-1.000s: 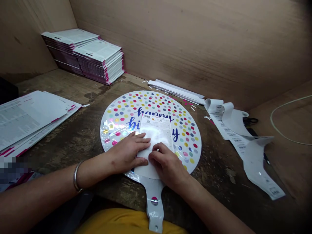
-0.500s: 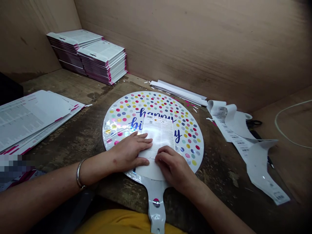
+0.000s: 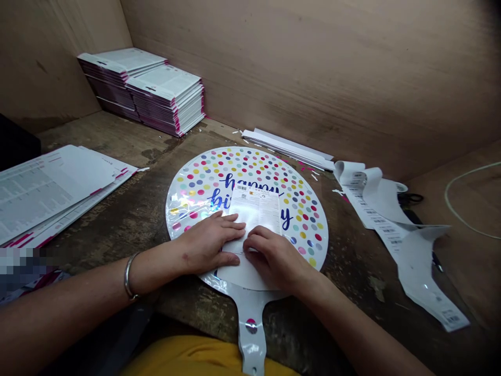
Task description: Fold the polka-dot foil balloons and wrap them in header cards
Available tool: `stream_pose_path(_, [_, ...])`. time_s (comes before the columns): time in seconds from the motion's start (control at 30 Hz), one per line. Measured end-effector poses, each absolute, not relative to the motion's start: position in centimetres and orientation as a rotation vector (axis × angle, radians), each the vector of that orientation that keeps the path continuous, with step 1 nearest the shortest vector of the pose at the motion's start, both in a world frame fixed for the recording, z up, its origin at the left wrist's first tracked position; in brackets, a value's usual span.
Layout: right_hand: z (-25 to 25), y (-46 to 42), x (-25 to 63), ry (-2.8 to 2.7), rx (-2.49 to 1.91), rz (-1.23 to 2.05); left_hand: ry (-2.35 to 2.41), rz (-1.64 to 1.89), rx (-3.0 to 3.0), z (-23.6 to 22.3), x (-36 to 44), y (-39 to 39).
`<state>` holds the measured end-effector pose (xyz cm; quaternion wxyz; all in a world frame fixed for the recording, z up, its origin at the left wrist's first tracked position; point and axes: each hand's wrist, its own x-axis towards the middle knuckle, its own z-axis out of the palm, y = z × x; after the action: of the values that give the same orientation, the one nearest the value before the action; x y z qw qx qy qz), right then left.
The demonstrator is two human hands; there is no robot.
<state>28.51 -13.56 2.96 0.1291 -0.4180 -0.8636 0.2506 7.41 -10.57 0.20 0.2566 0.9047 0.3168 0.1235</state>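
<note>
In the head view, the left hand (image 3: 213,243) is lying released and flat, fingers spread, on a white leaflet (image 3: 254,211), while the right hand (image 3: 274,256) is bending its fingers onto the leaflet's lower part, whether grasping it or merely touching cannot be told. The leaflet is resting on the lower half of a dotted balloon (image 3: 250,164), which is lying near the front edge of the desk (image 3: 117,230) with its neck extending over that edge. A stack of cards (image 3: 152,94) is occupying the far left corner, printed sheets (image 3: 66,183) are lying along the left edge, and a label strip (image 3: 415,271) is curling near the right edge.
</note>
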Motion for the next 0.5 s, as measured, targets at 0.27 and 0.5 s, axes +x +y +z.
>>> stream_pose_path(0.27, [2.3, -12.0, 27.5, -2.638, -1.060, 0.730, 0.812, 0.363, 2.438, 0.4, 7.3, -10.4])
stream_pose_path(0.5, [5.2, -15.4, 30.1, -2.266, -1.243, 1.184, 0.836, 0.365, 2.431, 0.2, 7.0, -10.4])
